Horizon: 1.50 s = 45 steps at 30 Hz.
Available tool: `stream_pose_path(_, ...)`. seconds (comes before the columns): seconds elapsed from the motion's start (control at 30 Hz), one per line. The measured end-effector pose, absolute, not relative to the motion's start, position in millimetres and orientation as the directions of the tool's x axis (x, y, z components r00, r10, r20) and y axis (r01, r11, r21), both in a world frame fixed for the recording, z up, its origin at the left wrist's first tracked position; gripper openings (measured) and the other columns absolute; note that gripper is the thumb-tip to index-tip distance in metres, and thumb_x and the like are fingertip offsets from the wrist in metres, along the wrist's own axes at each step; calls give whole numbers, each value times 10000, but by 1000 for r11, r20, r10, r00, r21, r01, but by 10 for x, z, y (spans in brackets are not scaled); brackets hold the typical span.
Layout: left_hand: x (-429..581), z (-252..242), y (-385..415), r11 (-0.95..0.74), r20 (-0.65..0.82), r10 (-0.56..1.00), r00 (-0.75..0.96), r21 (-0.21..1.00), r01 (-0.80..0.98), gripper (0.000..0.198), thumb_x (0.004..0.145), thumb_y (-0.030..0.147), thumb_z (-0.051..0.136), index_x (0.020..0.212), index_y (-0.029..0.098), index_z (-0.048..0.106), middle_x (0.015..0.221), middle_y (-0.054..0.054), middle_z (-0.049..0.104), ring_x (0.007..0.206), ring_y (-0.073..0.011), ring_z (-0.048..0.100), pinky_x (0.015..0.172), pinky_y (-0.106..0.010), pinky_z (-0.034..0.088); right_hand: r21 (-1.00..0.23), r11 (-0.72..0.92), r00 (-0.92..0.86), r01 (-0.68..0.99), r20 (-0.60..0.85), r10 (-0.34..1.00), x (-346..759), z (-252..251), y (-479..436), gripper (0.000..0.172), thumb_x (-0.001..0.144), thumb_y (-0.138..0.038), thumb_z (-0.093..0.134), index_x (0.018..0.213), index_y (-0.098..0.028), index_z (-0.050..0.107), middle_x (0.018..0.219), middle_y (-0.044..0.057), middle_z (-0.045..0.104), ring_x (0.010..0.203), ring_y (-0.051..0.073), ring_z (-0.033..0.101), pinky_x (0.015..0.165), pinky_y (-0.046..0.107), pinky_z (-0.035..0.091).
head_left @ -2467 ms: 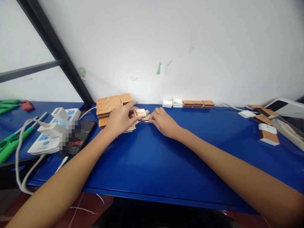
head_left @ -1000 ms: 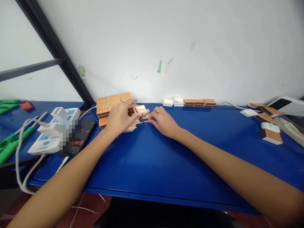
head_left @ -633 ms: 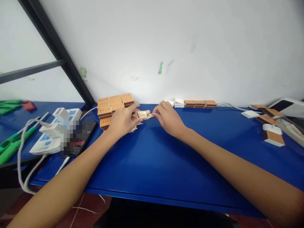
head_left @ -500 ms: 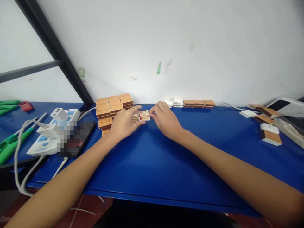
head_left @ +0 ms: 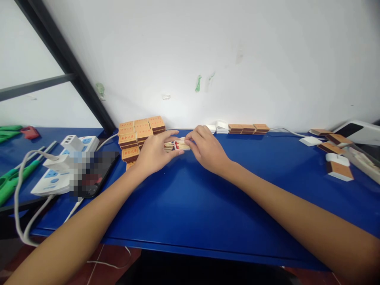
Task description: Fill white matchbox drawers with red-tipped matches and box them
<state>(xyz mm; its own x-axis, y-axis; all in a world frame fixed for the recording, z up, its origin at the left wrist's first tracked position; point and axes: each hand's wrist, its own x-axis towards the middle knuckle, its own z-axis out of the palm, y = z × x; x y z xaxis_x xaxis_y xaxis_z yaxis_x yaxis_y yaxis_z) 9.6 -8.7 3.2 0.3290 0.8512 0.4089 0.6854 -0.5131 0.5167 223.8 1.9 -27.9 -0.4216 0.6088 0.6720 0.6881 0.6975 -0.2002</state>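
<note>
My left hand (head_left: 152, 153) pinches a small white matchbox tray (head_left: 179, 145) filled with red-tipped matches, holding it just above the blue table (head_left: 190, 206). My right hand (head_left: 208, 150) is closed on the tray's right end, fingertips on the matches. Under the tray lies a loose heap of matches (head_left: 169, 147), mostly hidden by my hands. A stack of orange matchboxes (head_left: 137, 134) stands just left of my left hand, against the wall.
A white power strip (head_left: 62, 166) with cables and a dark phone (head_left: 95, 174) lie at the left. Green scissors (head_left: 12, 180) rest further left. White trays (head_left: 218, 126) and brown sleeves (head_left: 248, 128) line the wall; more boxes (head_left: 337, 168) lie right.
My left hand lifted the filled tray off the match heap and brought it slightly nearer. My right hand left the loose matches and came up to the tray's right end.
</note>
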Motion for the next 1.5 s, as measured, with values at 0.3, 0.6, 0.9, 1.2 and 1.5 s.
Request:
stream_pose_path(0.3, 26, 67, -14, -478, 534, 819, 213, 426, 768, 525, 833, 338, 882, 1309, 208, 703, 1190, -49, 814, 1178, -317, 746, 1014, -437, 565, -245, 655, -474, 715, 519, 711, 2378, -498, 222, 184, 1033, -244, 574, 1121, -193, 727, 1028, 121, 608, 1023, 300, 526, 943, 459, 484)
stream_pose_path(0.6, 42, 86, -43, -470, 510, 829, 230, 410, 782, 522, 852, 313, 871, 1329, 216, 679, 1221, -48, 805, 1209, -312, 732, 1044, -447, 546, -243, 686, -527, 686, 485, 698, 2330, -517, 201, 188, 1031, -261, 607, 1119, -171, 747, 1064, 134, 614, 1005, 287, 517, 910, 442, 494)
stream_pose_path(0.9, 37, 89, -43, -452, 492, 838, 236, 384, 806, 539, 858, 340, 865, 1345, 210, 675, 1211, -43, 808, 1193, -320, 737, 1037, -444, 544, -248, 694, -560, 676, 439, 702, 2283, -477, 150, 91, 1021, -217, 622, 999, -173, 698, 1052, 114, 632, 1005, 275, 520, 916, 424, 482)
stream_pose_path(1.2, 7, 70, -27, -449, 457, 843, 285, 303, 841, 543, 883, 363, 837, 1375, 224, 654, 1195, -41, 813, 1183, -347, 724, 1020, -466, 530, -195, 686, -558, 701, 450, 698, 2375, -455, 162, 120, 1047, -213, 547, 979, -192, 643, 1040, 115, 622, 981, 284, 513, 918, 452, 474)
stream_pose_path(1.5, 83, 16, -87, -482, 403, 853, 331, 368, 795, 583, 864, 354, 860, 1392, 228, 648, 1220, -36, 805, 1118, -330, 759, 977, -449, 555, -371, 653, -347, 660, 620, 703, 2299, -300, 88, 103, 1050, -235, 543, 974, -216, 611, 1039, 105, 633, 1025, 284, 541, 936, 450, 465)
